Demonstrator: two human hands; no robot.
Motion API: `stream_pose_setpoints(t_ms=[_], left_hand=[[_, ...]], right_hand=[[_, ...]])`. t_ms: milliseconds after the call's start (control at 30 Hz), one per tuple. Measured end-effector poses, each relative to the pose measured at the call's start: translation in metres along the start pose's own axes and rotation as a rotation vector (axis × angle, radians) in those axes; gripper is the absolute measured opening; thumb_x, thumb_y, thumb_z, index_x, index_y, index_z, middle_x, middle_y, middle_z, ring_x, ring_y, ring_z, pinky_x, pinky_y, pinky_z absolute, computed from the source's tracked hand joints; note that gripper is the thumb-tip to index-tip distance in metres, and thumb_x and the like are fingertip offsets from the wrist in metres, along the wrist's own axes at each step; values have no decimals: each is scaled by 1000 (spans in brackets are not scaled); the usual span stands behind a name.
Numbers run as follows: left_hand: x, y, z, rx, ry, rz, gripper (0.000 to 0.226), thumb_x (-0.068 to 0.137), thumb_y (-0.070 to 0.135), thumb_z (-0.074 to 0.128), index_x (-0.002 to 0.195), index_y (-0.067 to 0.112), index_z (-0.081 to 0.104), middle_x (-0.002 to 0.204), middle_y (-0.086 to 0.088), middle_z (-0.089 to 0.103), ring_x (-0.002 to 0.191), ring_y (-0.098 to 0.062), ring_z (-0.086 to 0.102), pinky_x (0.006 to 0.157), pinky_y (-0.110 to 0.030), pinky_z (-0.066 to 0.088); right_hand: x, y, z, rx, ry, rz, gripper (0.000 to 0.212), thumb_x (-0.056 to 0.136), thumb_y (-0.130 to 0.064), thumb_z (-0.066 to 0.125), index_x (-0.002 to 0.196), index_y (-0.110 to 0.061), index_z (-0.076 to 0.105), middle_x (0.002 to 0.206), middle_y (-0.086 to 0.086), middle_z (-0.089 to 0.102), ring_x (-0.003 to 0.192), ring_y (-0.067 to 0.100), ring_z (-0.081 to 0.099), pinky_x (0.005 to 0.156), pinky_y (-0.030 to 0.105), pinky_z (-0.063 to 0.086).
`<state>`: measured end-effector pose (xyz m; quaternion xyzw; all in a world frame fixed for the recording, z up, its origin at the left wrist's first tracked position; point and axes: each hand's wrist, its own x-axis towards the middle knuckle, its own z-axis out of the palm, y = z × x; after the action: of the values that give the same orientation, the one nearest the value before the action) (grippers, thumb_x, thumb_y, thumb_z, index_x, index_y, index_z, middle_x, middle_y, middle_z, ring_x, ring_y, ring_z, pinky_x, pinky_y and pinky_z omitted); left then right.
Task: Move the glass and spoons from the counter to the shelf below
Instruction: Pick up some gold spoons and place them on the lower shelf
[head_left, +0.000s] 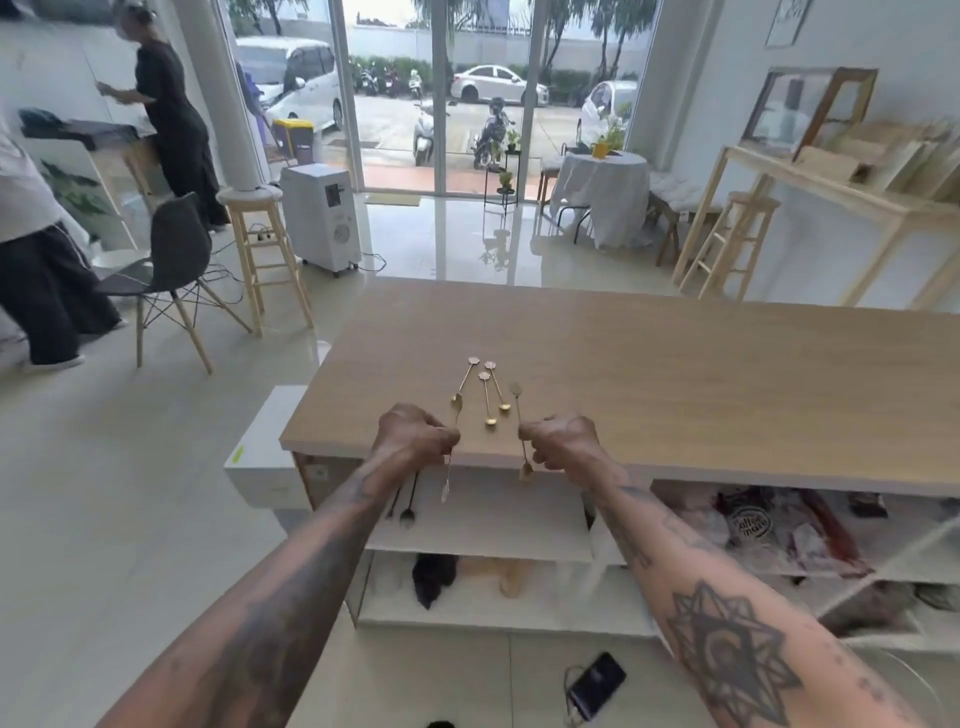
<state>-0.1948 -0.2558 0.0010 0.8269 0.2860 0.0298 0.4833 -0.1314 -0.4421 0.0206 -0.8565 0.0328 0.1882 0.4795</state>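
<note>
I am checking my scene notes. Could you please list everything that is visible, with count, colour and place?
spoons on counter: three, gold, near the front edge
held spoons: two, gold, one in each hand
counter: one, light wood, centre
shelf: one, white, under the counter
dark utensils: two, black, on the shelf, left
phone: one, black, on the floor
stools: two, wood, left and right
chair: one, grey, left
round table: one, white cloth, by the window
other people: two, dark clothes, left
left hand: closed on a spoon
right hand: closed on a spoon
</note>
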Motion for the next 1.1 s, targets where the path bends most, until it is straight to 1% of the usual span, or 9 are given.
stream_pose_setpoints(t_ms=[67, 167, 233, 400, 533, 667, 833, 967, 1100], left_hand=[[-14, -26, 9, 3, -7, -38, 15, 75, 24, 81, 76, 9, 81, 60, -2, 76, 48, -3, 70, 50, -14, 55], [-28, -66, 22, 64, -23, -113, 15, 77, 26, 80, 75, 11, 83, 63, -3, 77, 59, -6, 73, 57, -18, 58], [-32, -91, 28, 110, -32, -155, 13, 78, 23, 78, 77, 11, 83, 67, -4, 79, 57, -4, 71, 55, -14, 54], [-16, -149, 47, 154, -61, -235, 11, 82, 13, 75, 86, 5, 81, 83, -12, 79, 81, -18, 77, 83, -32, 63], [44, -195, 83, 155, -74, -251, 14, 86, 12, 74, 95, 2, 79, 91, -15, 79, 88, -23, 77, 88, -35, 62], [130, -243, 127, 239, -20, -191, 22, 88, 14, 68, 97, -4, 77, 95, -17, 79, 92, -26, 77, 87, -36, 61], [233, -293, 170, 337, 32, -152, 37, 86, 25, 60, 109, -2, 72, 107, -14, 75, 89, -28, 70, 80, -31, 57], [291, -313, 196, 367, 91, -109, 43, 86, 28, 59, 115, -3, 68, 113, -13, 72, 104, -23, 69, 78, -21, 44], [315, -323, 211, 485, 82, -48, 39, 95, 25, 55, 123, -1, 62, 123, -16, 64, 113, -27, 63, 79, -26, 39]], right_hand=[[-10, 24, 17, -51, -40, 19, 9, 82, -10, 65, 73, -10, 64, 59, 7, 55, 66, 24, 53, 63, 32, 42], [-15, 61, 46, -78, -73, 61, 15, 82, -15, 66, 73, -4, 72, 63, 11, 61, 62, 22, 55, 57, 30, 44], [-13, 84, 65, -105, -89, 107, 23, 79, -19, 67, 85, 1, 77, 70, 11, 67, 65, 22, 60, 63, 32, 51], [19, 128, 110, -174, -130, 193, 25, 79, -21, 70, 91, 1, 75, 75, 9, 69, 69, 22, 65, 74, 37, 61], [85, 160, 149, -205, -173, 244, 22, 83, -23, 71, 94, -4, 69, 81, 8, 67, 68, 19, 61, 61, 29, 53], [169, 183, 199, -188, -150, 226, 20, 79, -21, 73, 91, -6, 67, 81, 8, 68, 67, 19, 65, 62, 28, 54], [264, 201, 266, -134, -125, 286, 20, 77, -14, 73, 95, -6, 70, 73, 4, 63, 49, 13, 58, 41, 17, 43], [319, 216, 302, -115, -125, 295, 25, 79, -12, 74, 103, -5, 70, 83, 4, 66, 59, 12, 63, 35, 11, 42], [343, 226, 315, -142, -86, 316, 11, 77, -11, 75, 84, -7, 68, 75, 3, 66, 56, 12, 62, 42, 15, 48]])
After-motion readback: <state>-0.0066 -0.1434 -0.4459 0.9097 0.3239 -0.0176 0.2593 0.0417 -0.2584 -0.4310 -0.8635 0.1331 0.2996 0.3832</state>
